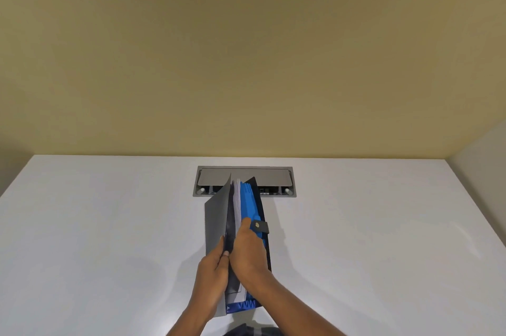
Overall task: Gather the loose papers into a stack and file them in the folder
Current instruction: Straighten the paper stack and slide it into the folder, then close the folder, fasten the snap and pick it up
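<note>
Two hands: left hand [212, 267] grips the folder [253, 208] cover; right hand [247, 246] presses the papers [236, 199] in.
Axis: folder's length points toward the table [109, 226] far edge.
Room: bare tabletop on both sides.

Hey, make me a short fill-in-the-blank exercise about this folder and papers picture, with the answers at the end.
1. The expanding folder has dividers coloured ____.
2. The left hand holds the folder's ____ front cover.
3. The white papers sit ____ the folder.
4. Behind the folder, a metal cable box is set into the ____.

Answers: blue; grey; inside; table
</note>
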`<control>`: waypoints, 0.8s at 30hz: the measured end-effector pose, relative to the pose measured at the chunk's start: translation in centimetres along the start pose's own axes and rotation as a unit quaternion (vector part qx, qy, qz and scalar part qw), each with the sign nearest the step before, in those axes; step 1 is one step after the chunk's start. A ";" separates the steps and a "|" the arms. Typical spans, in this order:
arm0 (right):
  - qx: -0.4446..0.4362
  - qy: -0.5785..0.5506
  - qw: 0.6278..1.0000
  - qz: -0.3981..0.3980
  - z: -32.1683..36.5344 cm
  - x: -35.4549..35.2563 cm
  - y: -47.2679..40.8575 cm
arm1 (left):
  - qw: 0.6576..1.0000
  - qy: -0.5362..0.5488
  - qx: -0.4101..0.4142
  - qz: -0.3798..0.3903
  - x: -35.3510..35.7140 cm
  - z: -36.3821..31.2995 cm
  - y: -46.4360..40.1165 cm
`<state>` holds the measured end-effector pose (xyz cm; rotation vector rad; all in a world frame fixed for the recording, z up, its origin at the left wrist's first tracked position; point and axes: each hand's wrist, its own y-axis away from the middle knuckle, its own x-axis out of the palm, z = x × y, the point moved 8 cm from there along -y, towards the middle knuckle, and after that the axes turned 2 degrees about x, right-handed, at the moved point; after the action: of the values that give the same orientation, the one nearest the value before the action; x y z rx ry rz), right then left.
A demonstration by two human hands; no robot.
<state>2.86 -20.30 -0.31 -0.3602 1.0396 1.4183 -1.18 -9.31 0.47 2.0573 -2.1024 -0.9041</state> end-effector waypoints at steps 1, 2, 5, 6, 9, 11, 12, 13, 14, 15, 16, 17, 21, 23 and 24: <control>0.007 -0.014 1.000 0.004 -0.1 0.3 -0.1 | 1.000 0.002 0.000 -0.002 0.0 0.0 0.0; 0.015 -0.025 0.999 0.013 -0.3 0.6 -0.2 | 1.000 0.006 -0.002 -0.004 0.0 0.1 -0.1; -0.001 -0.015 0.999 0.039 -0.3 1.7 -0.6 | 1.000 0.012 -0.002 -0.008 0.1 0.2 -0.1; -0.004 -0.015 0.999 0.046 -0.4 1.9 -0.7 | 1.000 0.009 0.000 -0.009 0.2 0.2 -0.2; 0.021 -0.039 0.997 0.069 -1.3 2.4 -1.0 | 1.000 0.000 -0.004 -0.017 0.5 0.6 -0.4; 0.042 -0.058 0.995 0.073 -2.2 2.4 -1.1 | 1.000 -0.009 -0.004 -0.020 0.6 0.7 -0.7; 0.044 -0.064 0.994 0.072 -2.7 2.4 -1.2 | 1.000 -0.015 -0.002 -0.019 0.7 0.8 -0.8; 0.044 -0.066 0.995 0.068 -3.1 2.3 -1.2 | 1.000 -0.022 0.001 -0.018 0.9 0.8 -0.9; 0.042 -0.069 0.995 0.063 -3.6 2.1 -1.1 | 0.999 -0.029 0.003 -0.017 1.1 0.8 -1.0; 0.038 -0.069 0.995 0.057 -3.9 2.0 -1.1 | 0.999 -0.035 0.005 -0.016 1.4 0.8 -1.1; 0.032 -0.066 0.996 0.049 -4.4 1.8 -1.1 | 0.999 -0.044 0.008 -0.014 1.9 0.8 -1.3; 0.029 -0.063 0.997 0.040 -5.0 1.6 -1.1 | 0.998 -0.054 0.011 -0.012 2.4 0.8 -1.5; 0.040 -0.054 0.998 -0.003 -7.8 0.4 -1.3 | 0.996 -0.087 -0.001 0.002 5.1 1.1 -2.4; 0.033 -0.060 0.998 -0.014 -9.4 0.0 -1.4 | 0.995 -0.097 -0.017 0.007 6.4 1.6 -2.6; 0.031 -0.070 0.997 -0.008 -10.2 -0.1 -1.4 | 0.994 -0.104 -0.019 0.008 7.1 1.8 -2.8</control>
<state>0.39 -28.30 -6.26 -0.2198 0.9612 1.3743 -0.19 -15.10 -4.72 2.0023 -2.1765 -1.1955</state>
